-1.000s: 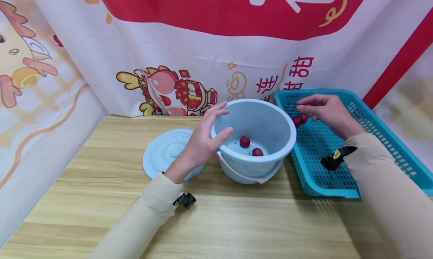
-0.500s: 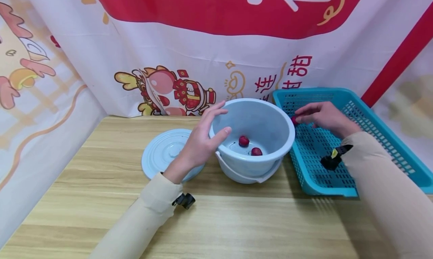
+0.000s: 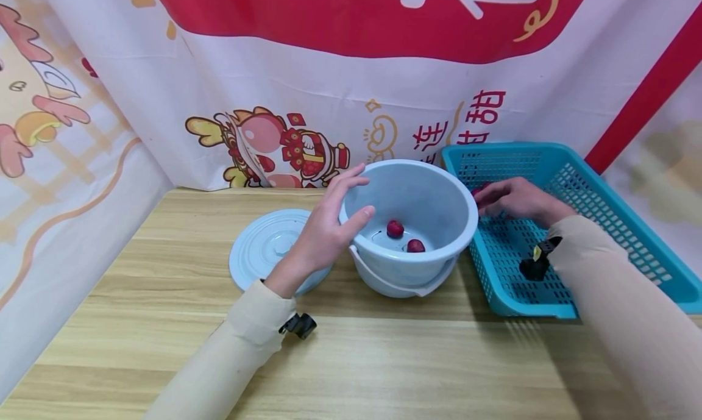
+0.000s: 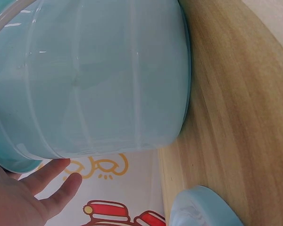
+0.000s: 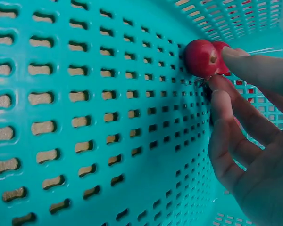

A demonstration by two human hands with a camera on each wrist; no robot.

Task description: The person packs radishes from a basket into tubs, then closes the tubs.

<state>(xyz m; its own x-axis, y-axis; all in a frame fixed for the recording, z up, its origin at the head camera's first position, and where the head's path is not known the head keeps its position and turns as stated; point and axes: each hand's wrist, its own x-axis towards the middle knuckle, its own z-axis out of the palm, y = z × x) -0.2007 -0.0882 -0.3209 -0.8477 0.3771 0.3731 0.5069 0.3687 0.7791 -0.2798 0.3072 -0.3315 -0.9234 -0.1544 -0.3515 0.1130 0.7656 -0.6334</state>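
A pale blue bucket (image 3: 411, 274) stands upright mid-table, with two round red radishes (image 3: 395, 228) on its floor. At its left side my left hand (image 3: 331, 222) touches the rim, fingers and thumb extended. My right hand (image 3: 518, 200) reaches down into the teal basket (image 3: 540, 313), near its left wall. In the right wrist view, the thumb and curled fingers pinch at a red radish (image 5: 221, 49), partly covered by the thumb. Against it lies another radish (image 5: 201, 58). More red shows behind the fingers, mostly hidden.
The round blue lid (image 3: 260, 249) lies on the wooden table (image 3: 351, 365), left of the bucket and partly under the left forearm. A white printed cloth (image 3: 307, 85) hangs behind the table. The bucket's handle (image 3: 384, 281) hangs down in front.
My right hand has lowered further into the basket, its fingers now down among the radishes near the left wall. My left hand and the bucket keep their places.
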